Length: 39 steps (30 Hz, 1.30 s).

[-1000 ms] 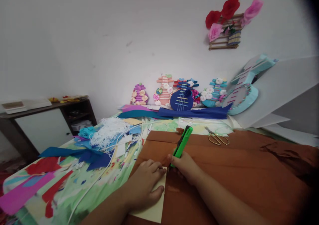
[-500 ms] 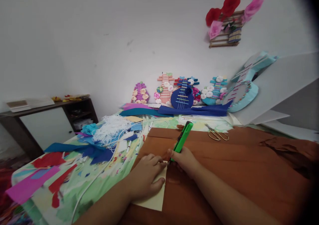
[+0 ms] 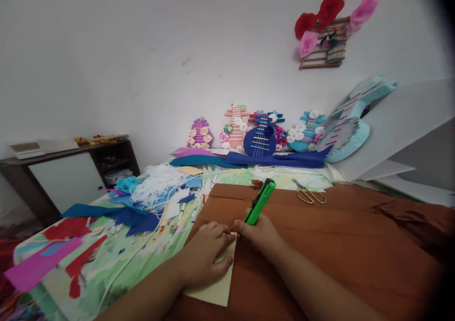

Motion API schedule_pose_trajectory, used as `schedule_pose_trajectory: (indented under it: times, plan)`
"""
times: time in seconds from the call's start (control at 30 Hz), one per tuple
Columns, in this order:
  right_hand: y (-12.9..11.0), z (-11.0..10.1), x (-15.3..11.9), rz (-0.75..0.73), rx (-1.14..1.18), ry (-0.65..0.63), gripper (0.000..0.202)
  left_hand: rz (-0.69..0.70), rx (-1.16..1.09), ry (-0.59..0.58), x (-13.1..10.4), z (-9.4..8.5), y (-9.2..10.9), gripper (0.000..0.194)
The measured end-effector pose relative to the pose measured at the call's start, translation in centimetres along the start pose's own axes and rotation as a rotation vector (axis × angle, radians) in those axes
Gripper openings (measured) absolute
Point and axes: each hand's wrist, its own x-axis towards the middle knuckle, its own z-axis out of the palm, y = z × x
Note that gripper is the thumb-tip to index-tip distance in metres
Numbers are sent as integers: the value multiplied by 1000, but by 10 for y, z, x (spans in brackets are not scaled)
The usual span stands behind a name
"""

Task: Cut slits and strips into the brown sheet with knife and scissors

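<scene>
My left hand (image 3: 208, 252) lies flat with its fingers stretched out, pressing on a pale yellow card (image 3: 216, 290). The card rests on a large brown sheet (image 3: 320, 245), and part of it is covered by the hand. In my right hand (image 3: 261, 233) is a green utility knife (image 3: 262, 201), held tilted with its lower end down by the card's upper right corner. Its blade tip is too small and shaded to make out. The fingertips of both hands are close together at that corner.
Gold-handled scissors (image 3: 309, 194) lie on the sheet's far edge. To the left are tangled white cord (image 3: 156, 186), blue scraps (image 3: 142, 221) and a magenta strip (image 3: 44, 264). Decorated lute-shaped crafts (image 3: 261, 138) lean along the wall, with a larger light-blue one (image 3: 350, 127) at right.
My right hand and the utility knife have shifted slightly down and left, towards me. My left hand stays on the card. The whole view has moved a little.
</scene>
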Motion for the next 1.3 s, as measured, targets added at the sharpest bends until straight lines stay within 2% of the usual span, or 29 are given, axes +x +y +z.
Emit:
schedule_pose_trajectory:
  times: [0.07,0.13,0.23,0.57,0.83,1.0,1.17,1.3]
  plan:
    - [2,-1,3,88,56,0,35,-2,-17,0,0,0,-1,39]
    - [3,-1,4,115,84,-28,36,-4,-22,-1,0,1,-2,38]
    - [3,-1,4,32,51,-71,35,0,-22,2,0,1,-3,37]
    - [-3,5,-7,-114,-120,-52,39,-15,11,0,1,0,-2,21]
    - [-3,-3,0,44,61,-69,36,11,-23,4,1,2,-5,34]
    - [-3,-2,0,-47,14,-131,35,8,-14,-3,1,3,-4,30]
    - [-4,2,-3,-77,-48,-170,34,-7,-4,-10,2,3,-3,24]
    - [-6,2,-6,-64,-88,-134,33,-10,1,-7,1,3,-3,23]
